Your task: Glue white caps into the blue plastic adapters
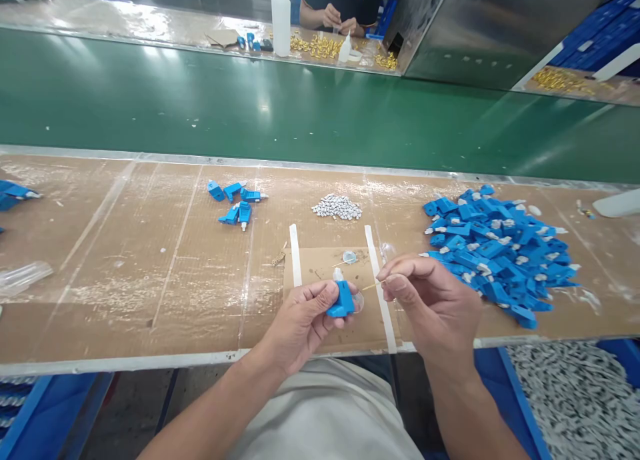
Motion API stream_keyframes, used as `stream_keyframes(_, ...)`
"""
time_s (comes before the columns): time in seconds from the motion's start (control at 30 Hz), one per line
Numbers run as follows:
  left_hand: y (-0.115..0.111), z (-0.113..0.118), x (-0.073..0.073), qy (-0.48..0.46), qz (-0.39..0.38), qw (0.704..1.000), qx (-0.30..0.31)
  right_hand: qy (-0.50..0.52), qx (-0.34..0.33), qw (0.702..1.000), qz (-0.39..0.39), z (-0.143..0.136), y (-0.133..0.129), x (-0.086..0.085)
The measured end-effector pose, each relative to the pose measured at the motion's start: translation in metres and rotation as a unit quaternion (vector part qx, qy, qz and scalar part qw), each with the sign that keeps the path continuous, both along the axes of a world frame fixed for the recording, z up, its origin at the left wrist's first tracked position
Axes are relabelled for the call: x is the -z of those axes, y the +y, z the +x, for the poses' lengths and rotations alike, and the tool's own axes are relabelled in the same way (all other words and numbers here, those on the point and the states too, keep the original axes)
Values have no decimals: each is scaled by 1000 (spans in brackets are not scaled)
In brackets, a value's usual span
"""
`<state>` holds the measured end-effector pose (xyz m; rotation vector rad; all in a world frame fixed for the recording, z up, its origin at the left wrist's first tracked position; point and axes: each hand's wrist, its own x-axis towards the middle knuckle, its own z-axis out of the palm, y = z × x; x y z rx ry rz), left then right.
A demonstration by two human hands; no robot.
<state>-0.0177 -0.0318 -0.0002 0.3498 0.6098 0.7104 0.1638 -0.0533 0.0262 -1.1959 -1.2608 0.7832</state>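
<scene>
Pinched in my left hand (311, 317) is a blue plastic part (343, 299) with a white tip that points away from me. My right hand (433, 300) holds a thin yellowish stick (371, 287) between thumb and forefinger, its end close to the right side of the blue part. Both hands are over a cardboard sheet (320, 337) flanked by two white tape strips. A small clear round dish (349, 257) lies on the sheet beyond the blue part. Another clear round item shows partly behind my left fingers.
Small grey-white pieces (337, 207) lie heaped beyond the sheet. A large pile of blue parts (500, 247) is on the right, a few blue parts (244, 212) on the left. Past the green belt (225, 107), a person's hands (340, 21) work near a white bottle (281, 23).
</scene>
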Motion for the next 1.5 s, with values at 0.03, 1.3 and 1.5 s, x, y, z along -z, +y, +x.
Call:
stream_keyframes(0.03, -1, 1, -1, -5, 1, 1000, 3, -19, 8, 1000, 20, -5, -1, -2)
stream_keyframes(1.3, 3, -11, 15, -55, -62, 996, 30, -86, -19, 994, -57, 14, -12, 32)
stream_keyframes(1.5, 6, -12, 19, -74, -72, 994, 31, -176, -42, 976, -120, 11, -17, 43)
